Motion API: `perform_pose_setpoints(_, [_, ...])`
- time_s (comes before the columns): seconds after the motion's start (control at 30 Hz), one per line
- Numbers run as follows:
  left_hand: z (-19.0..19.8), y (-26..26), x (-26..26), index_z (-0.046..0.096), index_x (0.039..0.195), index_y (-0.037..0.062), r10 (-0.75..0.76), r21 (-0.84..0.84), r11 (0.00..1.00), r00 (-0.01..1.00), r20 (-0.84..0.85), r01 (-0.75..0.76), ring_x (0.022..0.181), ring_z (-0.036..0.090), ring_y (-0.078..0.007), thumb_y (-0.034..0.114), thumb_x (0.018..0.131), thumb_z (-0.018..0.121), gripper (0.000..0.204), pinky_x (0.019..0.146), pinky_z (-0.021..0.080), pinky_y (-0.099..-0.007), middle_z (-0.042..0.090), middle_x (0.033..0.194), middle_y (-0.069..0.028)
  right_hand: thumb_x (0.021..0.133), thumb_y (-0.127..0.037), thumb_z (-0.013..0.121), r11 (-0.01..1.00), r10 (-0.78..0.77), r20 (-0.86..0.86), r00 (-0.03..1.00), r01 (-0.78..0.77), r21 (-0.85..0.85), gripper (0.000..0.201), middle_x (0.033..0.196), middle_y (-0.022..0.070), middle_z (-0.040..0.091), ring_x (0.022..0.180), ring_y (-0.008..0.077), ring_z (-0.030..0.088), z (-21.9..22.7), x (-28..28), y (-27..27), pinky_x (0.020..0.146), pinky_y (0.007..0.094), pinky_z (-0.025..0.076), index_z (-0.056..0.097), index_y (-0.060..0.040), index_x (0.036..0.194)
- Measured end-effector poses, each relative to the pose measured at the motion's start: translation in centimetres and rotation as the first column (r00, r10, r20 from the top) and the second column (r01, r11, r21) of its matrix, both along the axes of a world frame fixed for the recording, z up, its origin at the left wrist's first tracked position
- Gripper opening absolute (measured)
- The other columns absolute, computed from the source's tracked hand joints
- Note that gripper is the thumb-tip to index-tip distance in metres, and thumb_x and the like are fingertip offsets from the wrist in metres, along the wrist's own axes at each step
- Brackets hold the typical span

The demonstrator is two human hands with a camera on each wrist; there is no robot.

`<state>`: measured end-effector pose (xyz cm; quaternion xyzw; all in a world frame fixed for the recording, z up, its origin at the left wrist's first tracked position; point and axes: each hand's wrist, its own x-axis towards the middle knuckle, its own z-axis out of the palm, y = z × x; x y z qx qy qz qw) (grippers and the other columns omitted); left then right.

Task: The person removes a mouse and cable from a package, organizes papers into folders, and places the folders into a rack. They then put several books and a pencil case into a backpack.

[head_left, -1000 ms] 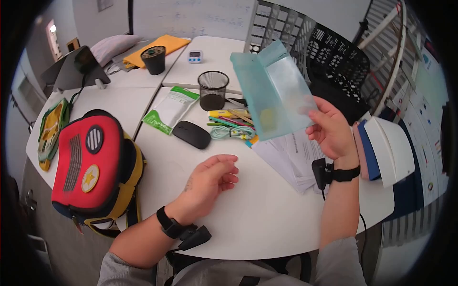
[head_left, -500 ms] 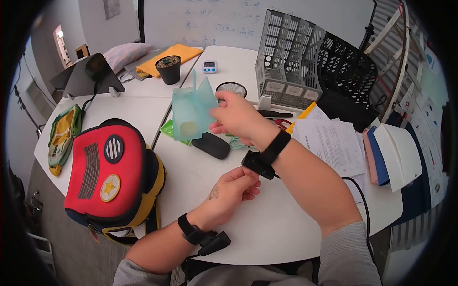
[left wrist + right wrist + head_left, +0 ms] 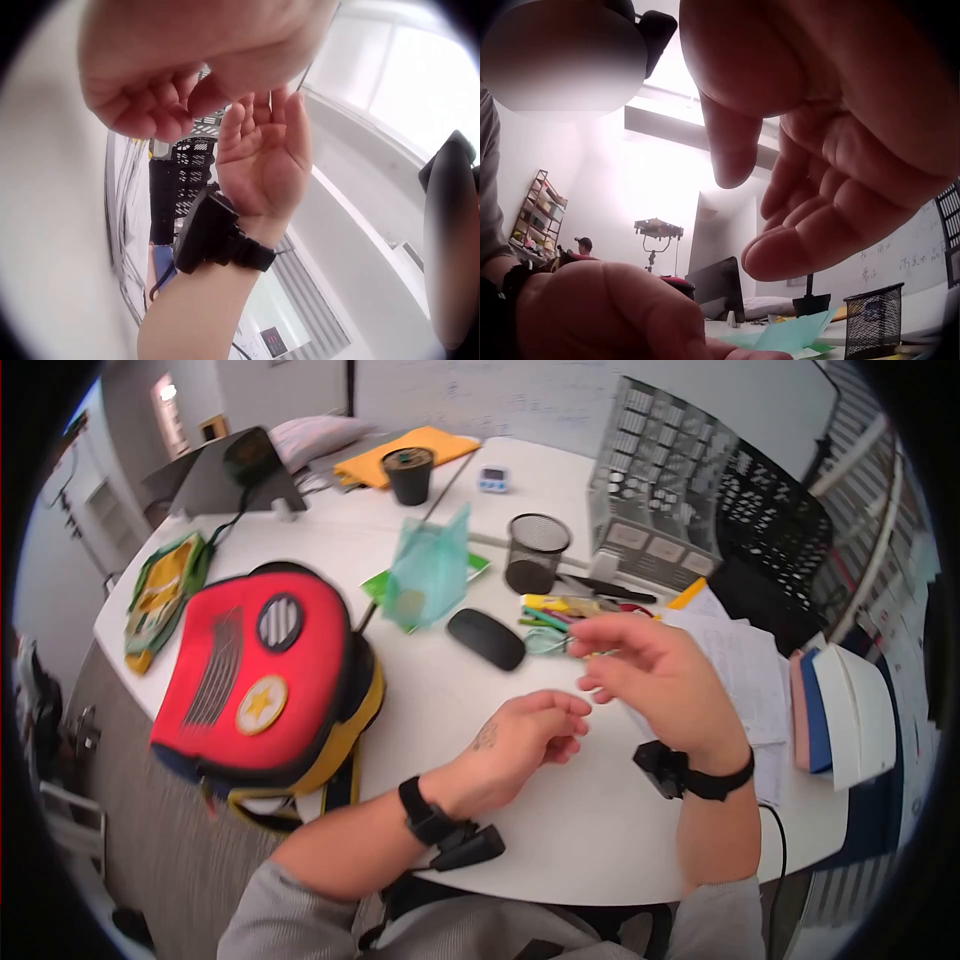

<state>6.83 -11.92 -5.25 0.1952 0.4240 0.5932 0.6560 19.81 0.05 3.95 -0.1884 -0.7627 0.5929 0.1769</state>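
Note:
My right hand [image 3: 660, 680] hovers over the table with fingers loosely bent and nothing in them. Beside it, my left hand [image 3: 520, 745] hangs loosely curled and holds nothing. A folded, translucent teal plastic sheet [image 3: 428, 570] stands partly upright over the green-and-white packet [image 3: 480, 565], left of the mesh pen cup [image 3: 538, 550]. Closest to the left hand is a black computer mouse [image 3: 486, 639]. Behind the right fingers lie several pens with a yellow item [image 3: 545, 603] and a coiled mint cable [image 3: 547, 641], partly hidden.
A red backpack [image 3: 255, 670] stands at the left table edge, a green-yellow pouch [image 3: 165, 600] beyond it. Printed papers [image 3: 740, 670] and a white folder [image 3: 850, 715] are at right. A grey file rack [image 3: 655, 480], potted plant [image 3: 408, 475] and small timer [image 3: 493, 479] stand behind.
My right hand carried the teal sheet leftward, let it go over the packet, and drew back to the right. My left hand stayed loosely curled near the front. The head view shifted.

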Motion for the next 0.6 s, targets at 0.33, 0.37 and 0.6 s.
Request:
perform_pose_setpoints(0.33, [8.7, -9.9, -1.2, 0.067, 0.099, 0.0015, 0.388, 0.404, 0.895, 0.121, -0.914, 0.187, 0.093, 0.068, -0.0243, 0.001, 0.08, 0.064, 0.019, 0.081, 0.055, -0.0344, 0.069, 0.1, -0.0102, 0.095, -0.009, 0.064, 0.999, 0.038, -0.018, 0.999, -0.037, 0.04, 0.027, 0.088, 0.0011, 0.068, 0.08, 0.0064, 0.061, -0.7, -0.2, -2.3, 0.074, 0.0232, 0.051, 0.066, 0.0016, 0.12])
perform_pose_setpoints(0.37, [9.1, -11.7, -2.2, 0.066, 0.105, 0.0007, 0.451, 0.415, 0.892, -0.343, -0.824, 0.179, 0.1, 0.066, -0.0307, 0.002, 0.074, 0.071, 0.031, 0.086, 0.054, -0.0389, 0.067, 0.109, -0.0144, 0.093, -0.01, 0.064, 0.989, 0.048, 0.055, 0.997, -0.055, 0.134, 0.029, 0.086, 0.0037, 0.069, 0.08, 0.0096, 0.065, -0.6, -0.3, -2.6, 0.075, 0.0246, 0.052, 0.066, 0.002, 0.119])
perform_pose_setpoints(0.6, [8.0, -18.1, -9.2, 0.068, 0.099, 0.0017, -0.062, 0.344, 0.842, -0.707, -0.705, -0.417, 0.084, 0.065, -0.0394, 0.023, 0.087, 0.071, 0.025, 0.075, 0.053, -0.0424, 0.068, 0.09, -0.0167, 0.095, -0.026, 0.061, 0.616, 0.446, -0.191, 0.874, -0.145, 0.774, 0.037, 0.118, 0.0224, 0.066, 0.111, 0.0373, 0.064, -5.3, -8.2, -8.7, 0.097, 0.0442, 0.051, 0.064, 0.0007, 0.121])
